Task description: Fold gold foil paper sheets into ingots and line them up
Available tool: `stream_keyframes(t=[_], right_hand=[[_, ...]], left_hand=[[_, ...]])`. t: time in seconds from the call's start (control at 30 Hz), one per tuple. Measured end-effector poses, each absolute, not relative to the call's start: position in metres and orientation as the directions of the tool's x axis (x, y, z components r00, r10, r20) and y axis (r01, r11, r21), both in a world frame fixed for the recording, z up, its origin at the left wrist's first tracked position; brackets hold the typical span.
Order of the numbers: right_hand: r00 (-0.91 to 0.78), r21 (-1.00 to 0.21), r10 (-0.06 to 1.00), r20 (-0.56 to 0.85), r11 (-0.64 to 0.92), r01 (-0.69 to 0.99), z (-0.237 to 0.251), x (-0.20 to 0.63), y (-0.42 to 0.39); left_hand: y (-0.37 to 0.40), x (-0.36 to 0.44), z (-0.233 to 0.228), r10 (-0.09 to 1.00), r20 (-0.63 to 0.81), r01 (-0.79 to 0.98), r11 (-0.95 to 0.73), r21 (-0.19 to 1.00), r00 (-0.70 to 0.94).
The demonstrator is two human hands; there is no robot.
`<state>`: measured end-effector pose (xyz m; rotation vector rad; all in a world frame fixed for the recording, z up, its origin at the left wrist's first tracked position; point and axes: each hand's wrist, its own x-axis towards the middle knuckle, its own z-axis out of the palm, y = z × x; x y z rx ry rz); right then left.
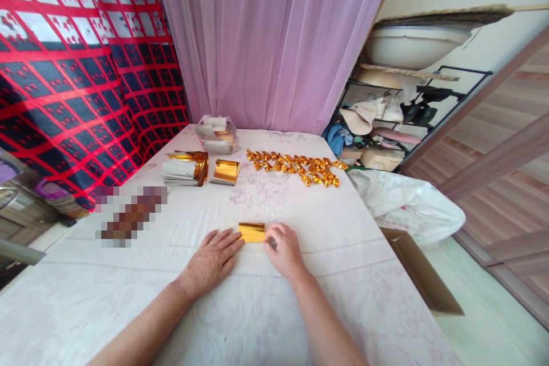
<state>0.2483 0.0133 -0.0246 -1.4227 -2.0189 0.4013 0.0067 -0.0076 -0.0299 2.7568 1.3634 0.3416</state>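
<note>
A small folded sheet of gold foil paper (251, 231) lies on the white floral tablecloth (300, 297) in front of me. My left hand (212, 261) rests flat on the cloth, its fingertips pressing the paper's left edge. My right hand (285, 250) pinches the paper's right edge with curled fingers. Farther back lies a row of several folded gold paper pieces (295, 167). To the back left stand two stacks of gold foil sheets (186, 168), (225, 171).
A clear plastic bag of paper (215, 134) sits at the table's far end before a pink curtain (274, 40). A white plastic bag (407, 203) and a cardboard box (422, 274) lie off the right edge. A cluttered rack (386, 120) stands behind.
</note>
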Motion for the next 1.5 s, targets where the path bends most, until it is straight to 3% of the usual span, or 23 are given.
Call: stream_keyframes(t=[0.2,0.43,0.83,1.13,1.5], right_hand=[[-0.087,-0.561,0.913,0.399,0.318,0.765,-0.018,0.224,0.013],[-0.181,-0.452,0.942,0.282,0.296,0.842,-0.018,0.204,0.009],[-0.077,-0.510,0.974,0.212,0.178,0.842,-0.015,0.225,0.009],[-0.070,-0.532,0.975,0.210,0.174,0.828,-0.018,0.227,0.010],[-0.071,-0.538,0.970,0.234,0.190,0.821,-0.020,0.229,0.010]], left_hand=[[-0.010,0.011,-0.030,0.800,0.187,0.797,-0.594,0.111,0.570],[-0.010,0.011,-0.031,0.795,0.215,0.796,-0.597,0.105,0.568],[-0.010,0.009,-0.030,0.762,0.268,0.776,-0.627,0.076,0.589],[-0.005,-0.001,-0.023,0.718,0.269,0.733,-0.677,0.056,0.642],[0.000,-0.007,-0.018,0.721,0.321,0.725,-0.676,0.134,0.614]])
